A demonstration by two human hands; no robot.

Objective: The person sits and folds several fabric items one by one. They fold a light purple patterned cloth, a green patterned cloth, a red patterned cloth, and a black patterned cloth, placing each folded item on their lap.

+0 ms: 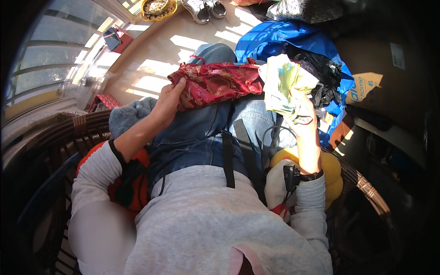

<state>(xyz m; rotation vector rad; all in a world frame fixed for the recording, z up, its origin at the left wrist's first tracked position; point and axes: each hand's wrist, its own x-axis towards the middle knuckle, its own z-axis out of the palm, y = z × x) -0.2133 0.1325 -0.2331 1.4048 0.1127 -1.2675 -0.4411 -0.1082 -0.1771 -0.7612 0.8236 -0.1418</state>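
Observation:
My left hand [171, 98] grips one end of a red brocade pouch [220, 84] with a woven gold pattern, its thumb on top. The pouch lies stretched across above my knees, and a thin red cord loops up from its far edge. In my right hand [300, 106] is a bunched pale yellow-green cloth [287, 84], brightly sunlit. The cloth meets the pouch's right end and hides it, so I cannot tell whether my right fingers also hold the pouch. My jeans [192, 127] show beneath both.
A blue bag [275, 37] holding black plastic [319, 72] stands beyond my right knee, near a cardboard box [374, 68]. The rattan chair's arms [369, 190] curve around me. Sneakers [202, 10] and a yellow basket [158, 10] stand by the windows.

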